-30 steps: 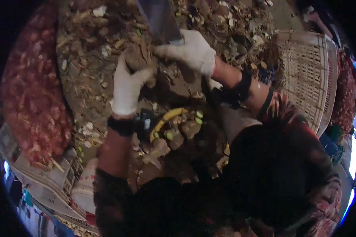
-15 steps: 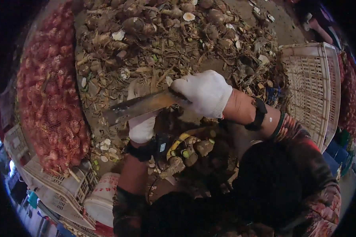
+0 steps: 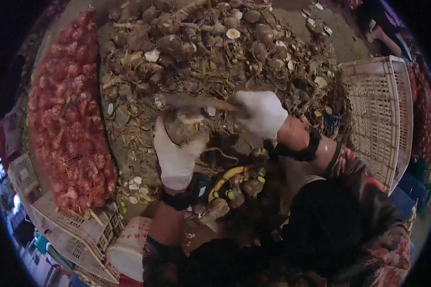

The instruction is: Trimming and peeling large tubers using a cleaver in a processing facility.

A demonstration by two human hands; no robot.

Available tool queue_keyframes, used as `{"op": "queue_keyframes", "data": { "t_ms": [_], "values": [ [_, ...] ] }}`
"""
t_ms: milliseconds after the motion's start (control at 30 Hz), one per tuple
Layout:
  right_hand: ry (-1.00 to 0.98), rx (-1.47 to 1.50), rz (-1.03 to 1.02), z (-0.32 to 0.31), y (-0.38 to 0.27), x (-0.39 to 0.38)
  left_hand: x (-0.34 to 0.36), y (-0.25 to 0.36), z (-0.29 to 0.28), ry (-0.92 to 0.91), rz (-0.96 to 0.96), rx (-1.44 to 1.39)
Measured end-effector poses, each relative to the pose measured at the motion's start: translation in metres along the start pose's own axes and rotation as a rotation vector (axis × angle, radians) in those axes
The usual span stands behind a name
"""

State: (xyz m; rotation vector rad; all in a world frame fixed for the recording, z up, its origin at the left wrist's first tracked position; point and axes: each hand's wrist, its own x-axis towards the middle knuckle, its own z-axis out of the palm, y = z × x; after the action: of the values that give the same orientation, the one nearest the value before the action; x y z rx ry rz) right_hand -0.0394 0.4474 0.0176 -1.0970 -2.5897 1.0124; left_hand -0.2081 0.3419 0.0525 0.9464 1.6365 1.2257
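Note:
My left hand (image 3: 175, 160), in a white glove, is wrapped round the underside of a brown, rough root that looks like a taro (image 3: 176, 130). A pale patch shows at the root's upper right. My right hand (image 3: 261, 114), also in a white glove, grips the handle of a knife (image 3: 191, 101). Motion blurs the wide blade, which points left across the far side of the root; whether it touches the root I cannot tell. Below my hands lie several trimmed roots (image 3: 237, 196) with green ends, beside a curved yellow strip (image 3: 232, 172).
A heap of brown roots (image 3: 170, 45) with peelings covers the ground ahead. At left stands a full red mesh sack (image 3: 69, 124); at right, a white plastic crate (image 3: 376, 91). A white bucket (image 3: 129, 244) and pale crates (image 3: 74, 229) sit lower left. Another person's arm (image 3: 388, 40) shows far right.
The knife has swung away from over my left hand to the root's far side. My left hand and the root, mostly hidden behind the blade before, now show clearly. The whole view has shifted slightly.

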Motion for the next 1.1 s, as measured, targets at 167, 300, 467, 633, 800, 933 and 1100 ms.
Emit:
{"op": "queue_keyframes", "data": {
  "t_ms": [167,300,467,633,800,933,1100],
  "values": [
    [-0.111,-0.152,-0.239,-0.032,-0.046,-0.008,-0.009,-0.005,-0.002,0.039,-0.281,-0.840],
    [-0.156,-0.172,-0.272,-0.033,-0.050,-0.008,-0.007,-0.010,-0.001,0.015,0.039,-0.233],
    [-0.086,-0.135,-0.317,-0.021,-0.037,-0.001,-0.012,-0.009,-0.004,-0.005,-0.041,-0.768],
    [-0.055,-0.112,-0.202,0.013,0.001,0.008,-0.011,-0.009,-0.009,-0.145,0.210,0.179],
    [-0.123,-0.117,0.246,0.006,0.046,0.005,-0.018,0.027,0.001,0.080,-0.029,-0.337],
    [-0.112,-0.009,0.029,-0.017,-0.024,-0.001,-0.010,-0.001,0.003,0.073,-0.075,-0.151],
    [-0.184,-0.133,-0.276,-0.032,-0.052,-0.004,-0.007,-0.005,-0.002,0.044,-0.042,-0.354]
  ]
}}
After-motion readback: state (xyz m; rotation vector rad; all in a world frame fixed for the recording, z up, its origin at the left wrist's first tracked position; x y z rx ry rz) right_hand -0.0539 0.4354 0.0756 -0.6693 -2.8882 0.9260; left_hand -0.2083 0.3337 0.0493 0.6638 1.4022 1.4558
